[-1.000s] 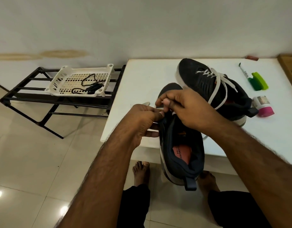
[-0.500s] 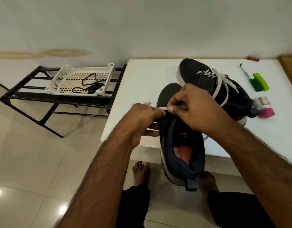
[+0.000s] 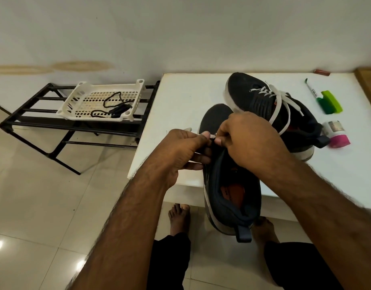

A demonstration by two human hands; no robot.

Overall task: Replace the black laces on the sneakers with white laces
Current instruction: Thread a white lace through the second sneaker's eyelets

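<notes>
A: Where's he got to with the dark fabric sneaker he's holding (image 3: 230, 197)?

B: It hangs off the near edge of the white table (image 3: 180, 97), heel toward him. His left hand (image 3: 180, 151) has its fingers curled in against the shoe's left side, thumb and forefinger pinching the flat white lace (image 3: 212, 135) just at its tip. His right hand (image 3: 249, 141) is bunched over the eyelets, fingertips pinching the same bit of lace from the other side.

A: And the other one?

B: The second dark sneaker with the white sole (image 3: 270, 109) sits farther back on the table, white lace already through it, ends lying loose. The black laces (image 3: 113, 107) are heaped in the white plastic mesh basket (image 3: 101, 101) on the black metal rack (image 3: 54, 126), far left.

A: What might spoil it?

B: I'd say the lace tip slipping. So little of it shows between his fingers that a small fumble could drop it back through. His right hand hides the eyelets, so a skipped hole or a twisted flat lace would be easy to miss. And the shoe mostly overhangs the edge; if his grip loosens, it could fall toward his bare feet.
</notes>
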